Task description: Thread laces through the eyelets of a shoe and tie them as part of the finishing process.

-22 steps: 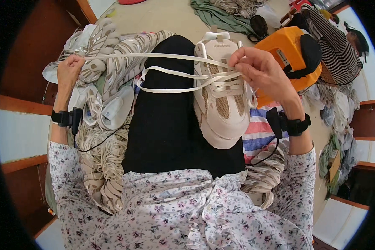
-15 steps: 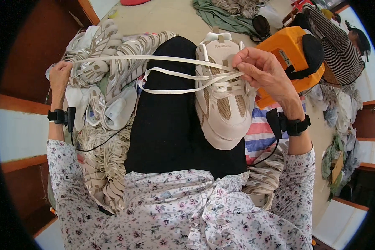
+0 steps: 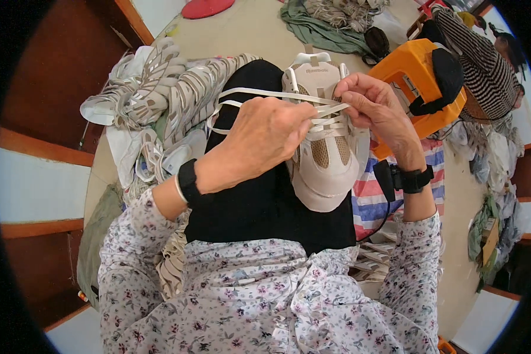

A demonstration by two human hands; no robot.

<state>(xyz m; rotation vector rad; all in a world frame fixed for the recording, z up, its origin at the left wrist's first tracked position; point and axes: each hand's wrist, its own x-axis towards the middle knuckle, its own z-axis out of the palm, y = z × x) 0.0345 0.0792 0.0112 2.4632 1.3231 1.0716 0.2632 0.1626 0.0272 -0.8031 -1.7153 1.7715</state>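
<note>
A beige sneaker (image 3: pixel 327 171) rests sole-down on my black-clad lap (image 3: pixel 265 206), toe toward me. A white lace (image 3: pixel 242 93) loops out to the left of its eyelets. My left hand (image 3: pixel 262 138) is over the shoe's left side, fingers closed on the lace near the eyelets. My right hand (image 3: pixel 371 106) pinches the lace at the shoe's upper right eyelets. Both wrists wear black bands.
A heap of patterned beige-and-white shoe parts (image 3: pixel 159 100) lies to my left. An orange plastic stool (image 3: pixel 422 76) stands at the right, with a striped cloth (image 3: pixel 389 194) beneath. Green fabric (image 3: pixel 318 29) lies farther off. Another person in stripes (image 3: pixel 484 59) sits at far right.
My left hand has come in from the far left, where it held the lace stretched out, to the sneaker's eyelets. The lace now hangs in a slack loop. My right hand stayed at the shoe.
</note>
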